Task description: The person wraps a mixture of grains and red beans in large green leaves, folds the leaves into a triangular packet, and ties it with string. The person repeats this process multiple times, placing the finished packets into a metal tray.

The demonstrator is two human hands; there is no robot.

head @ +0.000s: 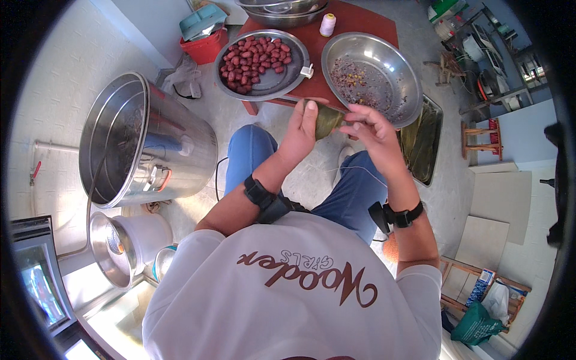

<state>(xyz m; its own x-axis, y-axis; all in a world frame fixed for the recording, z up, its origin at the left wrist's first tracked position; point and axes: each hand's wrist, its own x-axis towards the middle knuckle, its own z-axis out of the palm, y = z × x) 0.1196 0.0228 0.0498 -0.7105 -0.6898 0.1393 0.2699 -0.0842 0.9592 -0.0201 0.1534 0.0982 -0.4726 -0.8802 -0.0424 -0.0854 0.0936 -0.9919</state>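
Observation:
My left hand is wrapped around a zongzi in green leaf, its thumb lying along the near face. At the right-hand tip of that bundle, the thumb and fingers of my right hand pinch the leaf end. A thin pale thread runs over my right thigh; its upper end is hard to follow. Just beyond the hands, a steel basin holds a thin scatter of rice grains with some yellow bits. To its left a round metal tray carries many red jujubes.
A thread spool and stacked steel bowls stand on the red table. Long leaves lie in a rectangular tray at right. A tall steel pot is on my left, near a red bin. Wooden stools stand farther right.

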